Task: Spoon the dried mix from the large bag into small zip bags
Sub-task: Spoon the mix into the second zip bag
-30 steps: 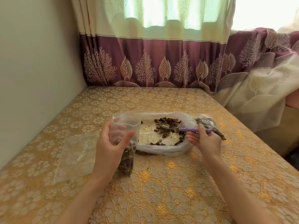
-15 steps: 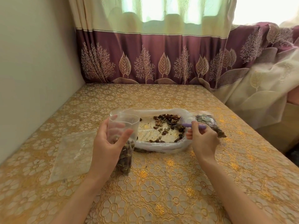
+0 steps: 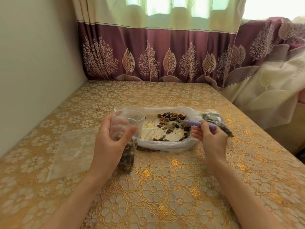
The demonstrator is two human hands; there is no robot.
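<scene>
The large clear bag (image 3: 166,142) lies open on the table's middle with dark and green dried mix (image 3: 171,125) scattered inside. My left hand (image 3: 110,142) grips a small zip bag (image 3: 127,129) upright, its mouth held open, its lower half full of mix. My right hand (image 3: 209,138) pinches the purple handle of a spoon (image 3: 191,123). The spoon's bowl (image 3: 172,116) is loaded with mix and sits over the far side of the large bag.
A filled small bag (image 3: 216,122) lies right of the large bag, behind my right hand. An empty flat zip bag (image 3: 72,152) lies on the gold floral tablecloth (image 3: 165,187) at the left. A wall borders the left, curtains the back and right.
The spoon has scooped up mix and its bowl has lifted toward the far side of the large bag. My left hand keeps the small bag upright in the same place.
</scene>
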